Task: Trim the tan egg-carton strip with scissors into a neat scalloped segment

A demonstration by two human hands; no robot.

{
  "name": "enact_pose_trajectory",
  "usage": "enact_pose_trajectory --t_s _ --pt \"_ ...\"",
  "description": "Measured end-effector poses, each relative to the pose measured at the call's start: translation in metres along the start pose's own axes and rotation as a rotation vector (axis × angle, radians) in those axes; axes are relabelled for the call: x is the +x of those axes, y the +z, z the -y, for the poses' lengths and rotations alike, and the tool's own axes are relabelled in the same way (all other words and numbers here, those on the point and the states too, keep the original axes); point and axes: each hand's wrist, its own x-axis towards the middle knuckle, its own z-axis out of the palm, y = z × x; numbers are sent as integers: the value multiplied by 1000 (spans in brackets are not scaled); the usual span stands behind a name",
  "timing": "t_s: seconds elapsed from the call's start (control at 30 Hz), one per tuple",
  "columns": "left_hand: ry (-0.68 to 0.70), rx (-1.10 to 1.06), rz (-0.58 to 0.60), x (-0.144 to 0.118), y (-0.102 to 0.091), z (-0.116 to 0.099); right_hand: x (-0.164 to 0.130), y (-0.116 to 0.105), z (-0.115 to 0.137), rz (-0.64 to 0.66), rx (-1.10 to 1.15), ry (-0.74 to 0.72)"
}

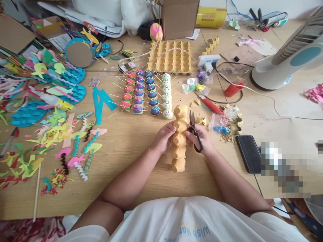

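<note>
Near the front edge of the surface (146, 183), left grip (163, 137) pinches a carton strip (179, 148); right grip (205, 140), closed, holds scissors (193, 125) against it.

Carton strip (179, 151) between left hand (164, 137) and right hand (207, 139); scissors (198, 137) in the latter. Caterpillars (138, 100) on table (136, 141), beyond strip; egg tray (173, 62) behind them. Paper scraps (57, 131) left; phone (248, 154) right; fan (285, 60) behind phone.

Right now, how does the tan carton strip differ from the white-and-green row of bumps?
The carton strip is plain tan; the white-and-green row is coloured and decorated. The carton strip is between the left hand and right hand; the white-and-green row rests on the table. Both are lines of rounded bumps.
</note>
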Motion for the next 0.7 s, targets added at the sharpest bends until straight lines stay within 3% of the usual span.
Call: enact_pose_trajectory --t_s 0.13,0.3,0.5,0.7 --pt "-70 -9 -30 1 -11 1 1 -2 -9 -82 -193 -92" --pt "-31 -53 -104 1 -20 -3 5 -10 -18 -165 -554 -241" --pt "-104 -416 -177 0 -12 -13 3 -15 -19 -87 -568 -218" --pt "-106 -456 -173 2 -10 -13 -3 -6 -18 -83 -629 -271"
